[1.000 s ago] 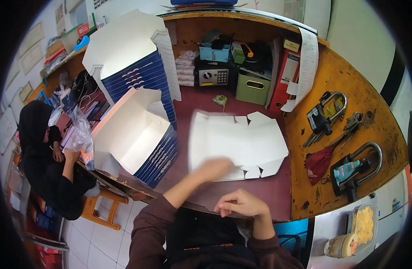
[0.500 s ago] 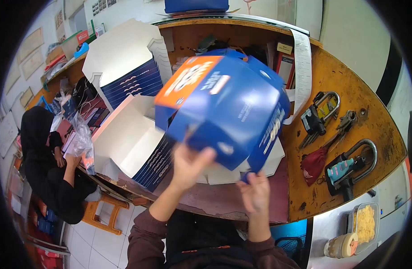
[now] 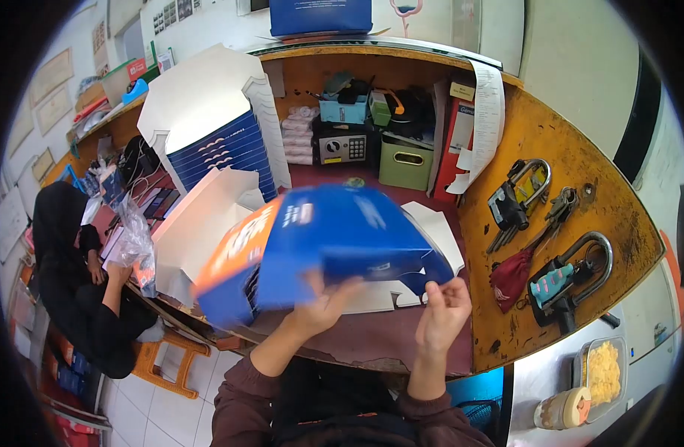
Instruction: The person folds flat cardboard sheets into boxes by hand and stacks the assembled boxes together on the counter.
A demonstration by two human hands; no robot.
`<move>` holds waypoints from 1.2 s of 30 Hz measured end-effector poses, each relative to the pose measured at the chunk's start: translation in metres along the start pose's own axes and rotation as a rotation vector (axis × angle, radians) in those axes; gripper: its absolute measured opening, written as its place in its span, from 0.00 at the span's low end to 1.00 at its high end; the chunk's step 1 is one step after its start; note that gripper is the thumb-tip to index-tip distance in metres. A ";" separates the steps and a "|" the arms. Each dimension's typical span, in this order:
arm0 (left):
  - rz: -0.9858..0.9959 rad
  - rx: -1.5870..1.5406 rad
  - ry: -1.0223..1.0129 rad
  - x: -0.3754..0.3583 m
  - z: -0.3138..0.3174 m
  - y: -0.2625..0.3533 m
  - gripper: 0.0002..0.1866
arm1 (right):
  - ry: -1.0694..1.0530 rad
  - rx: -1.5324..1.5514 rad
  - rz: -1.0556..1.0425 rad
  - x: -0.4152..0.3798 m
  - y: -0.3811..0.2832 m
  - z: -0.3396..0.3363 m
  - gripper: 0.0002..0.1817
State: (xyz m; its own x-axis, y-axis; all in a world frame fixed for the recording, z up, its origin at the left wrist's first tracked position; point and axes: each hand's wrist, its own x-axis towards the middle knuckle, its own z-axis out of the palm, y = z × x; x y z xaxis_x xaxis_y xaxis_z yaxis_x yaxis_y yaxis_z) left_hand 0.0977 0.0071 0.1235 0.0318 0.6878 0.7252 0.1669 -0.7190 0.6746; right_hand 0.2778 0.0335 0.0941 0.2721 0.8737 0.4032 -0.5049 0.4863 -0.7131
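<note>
A blue cardboard box (image 3: 342, 223) with an orange printed panel hangs tilted over the desk, blurred by motion. My left hand (image 3: 319, 309) grips its near edge; some of those fingers are hidden or smeared. At the right corner, my right hand (image 3: 441, 316) pinches a blue flap between thumb and fingers. Under the box lies a white cardboard sheet (image 3: 438, 231), partly covered. To the left stand a stack of nested blue boxes (image 3: 226, 153) with white insides and another open box (image 3: 200, 223), its lower part hidden by the held one.
Padlocks (image 3: 509, 205), keys (image 3: 561, 205) and a red pouch (image 3: 511, 281) lie on the right wooden surface. A safe (image 3: 342, 147) and green tin (image 3: 406, 162) sit in the shelf. Someone in black (image 3: 66, 276) sits at left near a stool (image 3: 170, 365).
The box has swung down and toward me, with its orange panel lower and further left. The shelf behind it now shows. My right hand moved slightly right, still on the flap.
</note>
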 end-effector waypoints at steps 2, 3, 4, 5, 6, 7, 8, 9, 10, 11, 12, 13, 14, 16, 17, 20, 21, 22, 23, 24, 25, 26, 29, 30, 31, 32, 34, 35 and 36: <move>-0.025 0.134 0.093 -0.004 0.010 -0.006 0.26 | -0.008 0.073 -0.170 -0.017 0.009 0.022 0.10; 0.020 0.208 0.095 -0.004 0.015 -0.007 0.27 | 0.037 0.169 -0.174 -0.025 0.015 0.032 0.10; 0.066 0.283 0.095 -0.005 0.020 -0.008 0.27 | 0.035 0.170 -0.175 -0.027 0.012 0.039 0.10; 0.024 0.201 0.071 -0.008 0.025 -0.006 0.28 | 0.043 0.348 0.049 -0.028 0.005 0.047 0.10; 0.024 0.201 0.070 -0.007 0.023 -0.006 0.28 | 0.051 0.522 0.274 -0.029 0.001 0.050 0.10; -0.044 0.261 0.025 -0.006 0.019 -0.007 0.28 | 0.007 0.543 0.333 -0.026 0.002 0.045 0.10; -0.110 0.320 -0.019 -0.005 0.015 -0.009 0.28 | 0.005 0.542 0.332 -0.023 0.003 0.037 0.10; -0.256 0.181 -0.067 -0.005 0.007 -0.012 0.28 | -0.128 0.701 0.409 -0.021 0.003 0.028 0.11; -0.253 0.181 -0.064 -0.001 0.001 -0.004 0.28 | -0.265 0.860 0.485 -0.018 0.000 0.026 0.12; -0.346 -0.629 0.037 0.004 -0.005 0.009 0.28 | -0.142 0.773 0.470 -0.018 -0.005 0.026 0.13; -0.409 -1.441 0.143 0.009 -0.010 0.019 0.29 | -0.144 0.775 0.470 -0.017 -0.010 0.030 0.13; -0.409 -1.440 0.145 0.014 -0.014 0.023 0.29 | -0.124 0.541 0.318 -0.016 -0.014 0.034 0.15; -0.438 -1.473 0.163 0.018 -0.018 0.026 0.31 | -0.103 0.305 0.169 -0.017 -0.015 0.036 0.17; -0.464 -1.508 0.187 0.016 -0.019 0.025 0.32 | -0.044 0.291 0.129 -0.026 -0.006 0.034 0.23; -0.475 -0.938 0.149 0.012 -0.017 0.021 0.33 | -0.051 0.248 -0.037 -0.029 -0.002 0.034 0.24; -0.370 -0.405 0.244 0.000 0.007 0.017 0.25 | -0.125 0.418 -0.133 -0.046 -0.001 0.058 0.33; -0.322 -0.419 0.309 -0.004 0.017 0.016 0.22 | -0.128 0.449 -0.059 -0.053 0.011 0.063 0.33; -0.325 -0.452 0.327 -0.004 0.019 0.015 0.21 | -0.134 0.477 0.013 -0.056 0.020 0.066 0.33; -0.327 -0.485 0.345 -0.004 0.022 0.014 0.21 | -0.123 0.522 0.135 -0.056 0.023 0.063 0.32; -0.392 -0.591 0.348 0.001 0.020 0.015 0.21 | -0.127 0.521 0.136 -0.053 0.026 0.056 0.32; -0.459 -0.698 0.351 0.005 0.018 0.016 0.21 | -0.239 0.314 0.025 -0.047 0.030 0.045 0.31; -0.457 -0.697 0.354 0.009 0.014 0.020 0.21 | -0.301 0.187 0.006 -0.046 0.035 0.037 0.28; -0.747 -1.137 0.294 0.013 -0.001 0.030 0.26 | -0.544 -0.334 -0.294 -0.040 0.043 0.020 0.26; -0.749 -1.139 0.294 0.013 -0.010 0.026 0.26 | -0.609 -0.566 -0.567 -0.038 0.043 0.020 0.31; -0.786 -1.018 0.234 0.013 -0.023 0.019 0.27 | -0.584 -0.481 -0.490 -0.031 0.040 0.012 0.30; -0.819 -0.896 0.175 0.014 -0.038 0.013 0.27 | -0.544 -0.275 -0.289 -0.020 0.036 0.002 0.28; -0.773 -0.708 0.015 0.014 -0.067 0.005 0.33 | -0.474 0.275 0.116 0.000 0.017 -0.013 0.26; -0.781 -0.661 -0.035 0.015 -0.076 0.002 0.34 | -0.481 0.465 0.250 0.006 0.005 -0.017 0.25; -0.782 -0.662 -0.034 0.017 -0.080 0.002 0.34 | -0.502 0.613 0.345 0.010 -0.006 -0.019 0.25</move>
State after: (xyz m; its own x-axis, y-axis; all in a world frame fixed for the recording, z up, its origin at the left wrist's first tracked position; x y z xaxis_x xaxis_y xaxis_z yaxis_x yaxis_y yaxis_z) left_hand 0.0194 0.0089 0.1481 0.1774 0.9827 0.0528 -0.4237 0.0278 0.9054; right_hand 0.2990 0.0397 0.0911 -0.2989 0.7939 0.5295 -0.8849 -0.0228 -0.4653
